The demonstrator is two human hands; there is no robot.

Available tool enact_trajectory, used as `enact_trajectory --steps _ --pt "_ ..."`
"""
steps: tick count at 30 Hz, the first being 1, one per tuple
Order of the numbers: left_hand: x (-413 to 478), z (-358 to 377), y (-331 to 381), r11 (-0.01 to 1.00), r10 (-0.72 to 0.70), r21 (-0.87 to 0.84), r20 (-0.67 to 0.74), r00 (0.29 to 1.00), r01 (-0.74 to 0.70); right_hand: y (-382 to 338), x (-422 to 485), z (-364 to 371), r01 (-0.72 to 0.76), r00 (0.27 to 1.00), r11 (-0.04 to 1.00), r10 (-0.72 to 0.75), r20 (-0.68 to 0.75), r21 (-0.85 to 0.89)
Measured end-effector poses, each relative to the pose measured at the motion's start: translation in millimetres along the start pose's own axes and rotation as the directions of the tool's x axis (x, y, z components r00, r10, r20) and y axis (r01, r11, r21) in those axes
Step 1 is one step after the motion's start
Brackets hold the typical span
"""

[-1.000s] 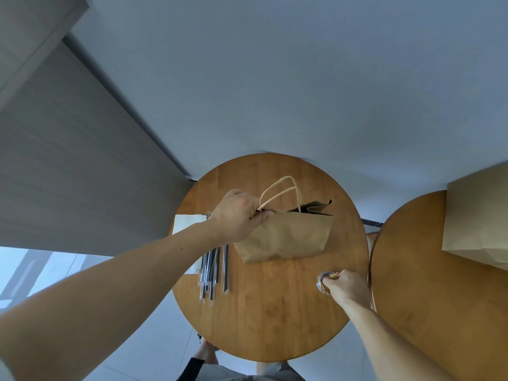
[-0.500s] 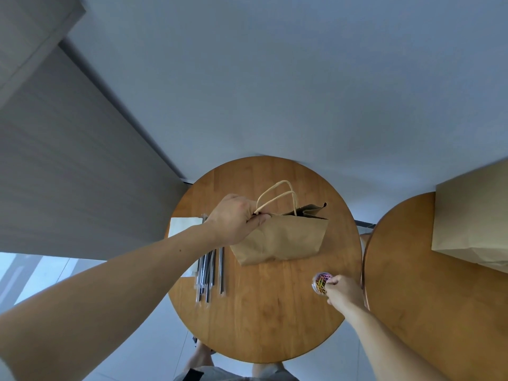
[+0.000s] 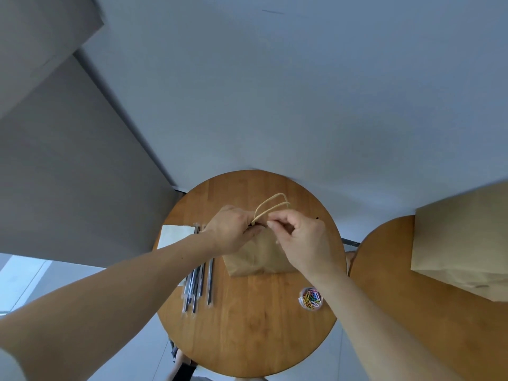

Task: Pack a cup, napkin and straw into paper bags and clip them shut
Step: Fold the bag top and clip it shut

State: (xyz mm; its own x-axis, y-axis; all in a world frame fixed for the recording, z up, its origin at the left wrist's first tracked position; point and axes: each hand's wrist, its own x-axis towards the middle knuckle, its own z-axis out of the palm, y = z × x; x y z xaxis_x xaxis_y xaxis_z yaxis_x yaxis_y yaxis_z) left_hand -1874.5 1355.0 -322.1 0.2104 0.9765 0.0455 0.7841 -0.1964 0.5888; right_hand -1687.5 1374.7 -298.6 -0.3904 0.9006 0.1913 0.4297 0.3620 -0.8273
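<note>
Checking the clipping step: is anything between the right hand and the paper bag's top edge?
Nothing visible. The right hand has its fingertips at the top edge of the paper bag, beside the left hand, which grips it. Whether they pinch a clip is too small to tell.

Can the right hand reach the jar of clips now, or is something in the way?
Probably yes. The jar stands on the table, apart from the bag, with nothing between it and the right hand. But that hand is busy, pinching at the bag's top.

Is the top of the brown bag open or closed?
Held closed: the left hand and right hand pinch the bag together at its top. Clip: cannot tell.
</note>
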Motion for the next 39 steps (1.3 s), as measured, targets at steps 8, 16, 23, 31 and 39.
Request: enact_trajectory --steps 8,16,23,31,39 --pt "-1.6 -0.3 -6.2 0.999 0.047 0.016 -0.03 0.998 -0.046 14.3 14.0 11.5 -0.03 0.986 0.969 0.07 0.153 -0.246" --pt "-3.3 4.3 -4.3 0.988 -0.113 0.118 0.109 0.988 0.1 12.2 16.8 9.6 0.024 0.973 0.918 0.069 0.219 -0.396" --pt "-0.6 8.5 -3.9 0.976 -0.151 0.175 0.128 0.98 0.128 12.7 15.5 8.5 0.113 0.947 0.785 0.101 0.306 -0.609" --pt "-1.2 10.5 -1.8 0.976 -0.138 0.18 0.097 0.986 0.119 16.5 17.7 11.1 0.111 0.947 0.748 0.122 0.299 -0.655" --pt "-2.1 -7.6 -3.3 0.991 -0.11 0.089 0.065 0.992 0.104 30.4 3.7 -24.5 0.276 0.961 0.912 -0.273 0.051 -0.303"
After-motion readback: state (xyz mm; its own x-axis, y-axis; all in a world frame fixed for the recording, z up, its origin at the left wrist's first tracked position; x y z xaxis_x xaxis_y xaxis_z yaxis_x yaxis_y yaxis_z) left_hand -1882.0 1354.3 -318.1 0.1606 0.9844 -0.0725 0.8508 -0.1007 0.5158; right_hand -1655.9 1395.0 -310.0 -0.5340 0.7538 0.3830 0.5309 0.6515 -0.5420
